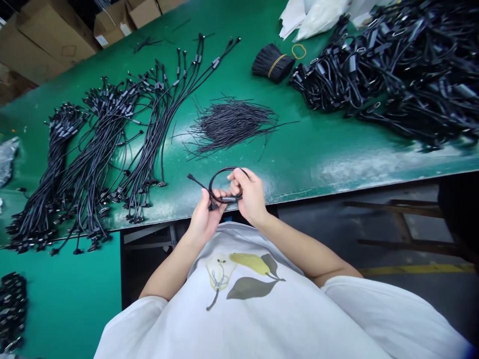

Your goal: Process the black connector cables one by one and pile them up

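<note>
Both my hands hold one black cable point(218, 175), bent into a loop above the table's near edge. My left hand point(205, 215) pinches the loop's left side, with one dark connector end sticking out up and left and another by the fingers. On the loop's right side, the fingers of my right hand point(250, 195) are closed around the cable. A grey sleeve sits on the cable between the hands. Just beyond them lies a loose pile of thin black ties point(234, 122).
Straight cables point(108, 129) lie in bunches at the left. A tied bundle of black ties point(273, 62) and a yellow rubber band point(298, 51) lie behind the pile. Coiled cables point(396, 70) heap up at the right. Cardboard boxes point(52, 37) stand beyond the green table point(299, 159).
</note>
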Demonstrator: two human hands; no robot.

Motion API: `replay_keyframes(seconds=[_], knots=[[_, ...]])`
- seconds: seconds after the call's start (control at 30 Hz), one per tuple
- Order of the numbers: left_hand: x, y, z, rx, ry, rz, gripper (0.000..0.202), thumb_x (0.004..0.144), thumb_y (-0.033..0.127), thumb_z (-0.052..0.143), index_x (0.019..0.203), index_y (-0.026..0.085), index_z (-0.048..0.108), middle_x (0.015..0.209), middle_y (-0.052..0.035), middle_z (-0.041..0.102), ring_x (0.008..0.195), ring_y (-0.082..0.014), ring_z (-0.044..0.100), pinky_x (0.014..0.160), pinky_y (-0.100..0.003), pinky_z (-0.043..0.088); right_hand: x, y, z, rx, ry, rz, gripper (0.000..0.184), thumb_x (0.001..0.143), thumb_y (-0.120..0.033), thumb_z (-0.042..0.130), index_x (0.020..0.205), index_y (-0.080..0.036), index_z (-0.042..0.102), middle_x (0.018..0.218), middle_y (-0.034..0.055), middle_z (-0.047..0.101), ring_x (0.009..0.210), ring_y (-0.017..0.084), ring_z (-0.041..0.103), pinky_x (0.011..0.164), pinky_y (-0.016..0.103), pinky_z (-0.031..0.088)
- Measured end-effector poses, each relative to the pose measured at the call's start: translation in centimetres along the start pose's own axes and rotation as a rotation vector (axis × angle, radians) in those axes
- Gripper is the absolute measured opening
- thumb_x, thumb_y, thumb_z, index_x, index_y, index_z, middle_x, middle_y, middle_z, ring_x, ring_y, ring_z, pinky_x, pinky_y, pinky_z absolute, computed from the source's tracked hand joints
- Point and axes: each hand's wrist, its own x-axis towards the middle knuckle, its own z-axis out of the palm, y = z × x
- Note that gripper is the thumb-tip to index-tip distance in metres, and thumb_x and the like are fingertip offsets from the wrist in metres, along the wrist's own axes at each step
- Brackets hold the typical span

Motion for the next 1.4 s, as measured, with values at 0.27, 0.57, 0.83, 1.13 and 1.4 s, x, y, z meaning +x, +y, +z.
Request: replay_keyframes(seconds=[0.27,0.57,0.83,1.13,1.4], knots=[[0.4,1.0,0.4,-0.065,0.077,0.149,0.034,0.098,0.041,0.042,0.072,0.020,0.045,0.071,0.0022,0.046,0.082,-0.0105,0.059,0.094,-0.030,0.049,0.2,1.3,0.2,-0.066,-0.069,-0.003,0.030,0.085,-0.051,0.058,0.091,-0.022,0.057,0.071,-0.0039,0.047,0.063,0.009,0.047,0.062,0.022,0.044],[0.1,0.8,-1.4,0.459,-0.125,0.290,0.039,0.088,0.056,0.055,0.081,0.018,0.060,0.051,0.0073,0.034,0.057,-0.0118,0.047,0.079,-0.030,0.046,-0.2,-0.1,0.7,-0.179,-0.183,-0.063,0.033,0.090,-0.054,0.052,0.080,-0.022,0.053,0.070,-0.0030,0.042,0.056,0.008,0.038,0.053,0.022,0.038],[-0.3,1.7,-2.1,1.009,-0.248,0.222,0.049,0.087,0.062,0.049,0.071,0.017,0.061,0.066,-0.0036,0.058,0.066,-0.0172,0.054,0.070,-0.030,0.042,-0.9,-1.0,1.1,-0.297,-0.382,0.042,0.035,0.091,-0.059,0.046,0.103,-0.025,0.045,0.094,0.0019,0.060,0.064,0.011,0.057,0.047,0.020,0.041],[-1.2,-0.5,-2.8,0.533,-0.418,-0.093,0.054,0.079,0.069,0.056,0.083,0.015,0.057,0.068,-0.0002,0.052,0.065,-0.0162,0.057,0.065,-0.031,0.049,-0.3,-2.0,1.3,-0.089,-0.557,0.205,0.045,0.079,-0.050,0.070,0.107,-0.021,0.050,0.072,-0.0067,0.048,0.048,0.004,0.044,0.044,0.016,0.036],[-2.9,0.2,-0.9,0.534,-0.473,-0.110,0.047,0.081,0.060,0.062,0.072,0.015,0.053,0.062,-0.0012,0.057,0.062,-0.0129,0.056,0.071,-0.030,0.048,0.1,-2.2,1.3,-0.146,-0.487,-0.027,0.031,0.083,-0.044,0.067,0.089,-0.019,0.049,0.065,-0.0086,0.049,0.038,0.003,0.045,0.037,0.015,0.033]])
